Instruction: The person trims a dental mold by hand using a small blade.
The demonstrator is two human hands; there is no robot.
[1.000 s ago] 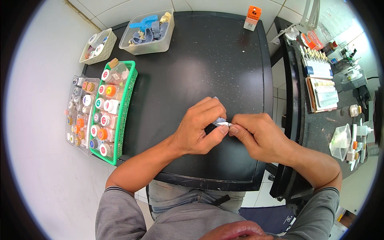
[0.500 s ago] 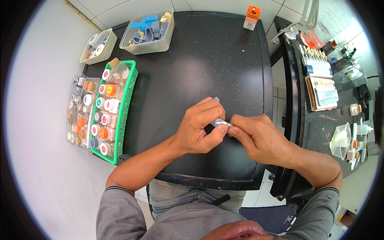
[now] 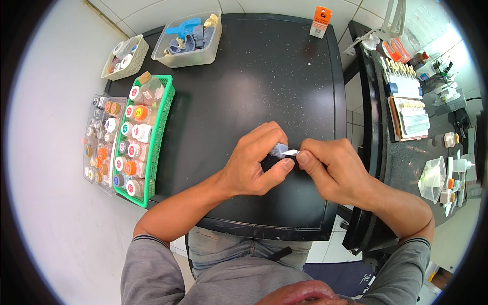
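Note:
My left hand (image 3: 256, 160) is closed around a small grey-blue, irregular piece (image 3: 278, 150) just above the middle of the black table's near half, its thumb bent toward the piece. My right hand (image 3: 330, 170) pinches a small white, narrow, pointed object (image 3: 290, 152) between thumb and forefinger. The white object's tip lies against or just in front of the grey-blue piece; I cannot tell if they touch. Much of what my left hand holds is hidden by its fingers.
Left on the black table (image 3: 244, 81): a green basket of lidded jars (image 3: 162, 112), a clear case of bottles (image 3: 90, 152), a cream basket (image 3: 124, 68), a tub of blue pieces (image 3: 188, 58). An orange-white box (image 3: 320, 23) stands far right. A side counter (image 3: 396, 173) holds tooth-shade sets (image 3: 409, 119).
My right hand has moved slightly up and right with the white object, so its fingertips sit farther from my left thumb and more of the white tip shows.

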